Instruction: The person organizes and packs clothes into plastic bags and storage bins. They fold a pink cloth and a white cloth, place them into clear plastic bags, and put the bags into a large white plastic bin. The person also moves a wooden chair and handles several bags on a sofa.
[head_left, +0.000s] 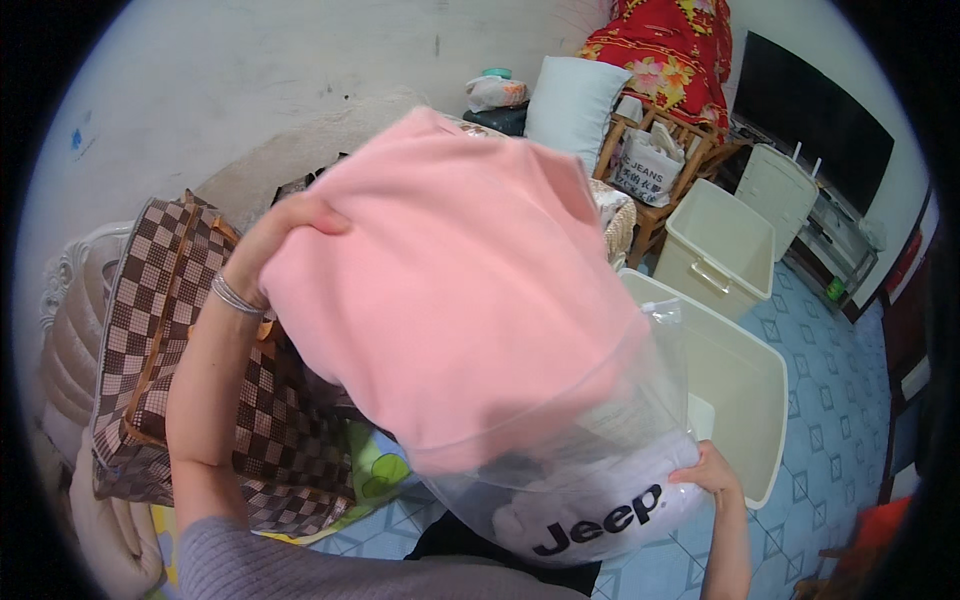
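My left hand (304, 225) grips the left side of a folded pink fleece-like cloth (465, 285), its thumb pressed on top. The lower right part of this cloth lies within the mouth of a clear plastic zip bag (652, 367). My right hand (709, 472) pinches the right edge of that bag, which bears a Jeep mark. Something white and soft (517, 517) shows inside the bag's lower part; what it is I cannot tell. The bag hangs in front of my lap.
A brown checkered bag (262, 420) stands at left on a bed. At right are a cream plastic bin (750, 420), a second bin (720, 232) and an upright lid (776, 191). Behind are a white pillow (570, 105), a wooden chair (645, 236) with a cloth tote (646, 169), and a television (810, 112).
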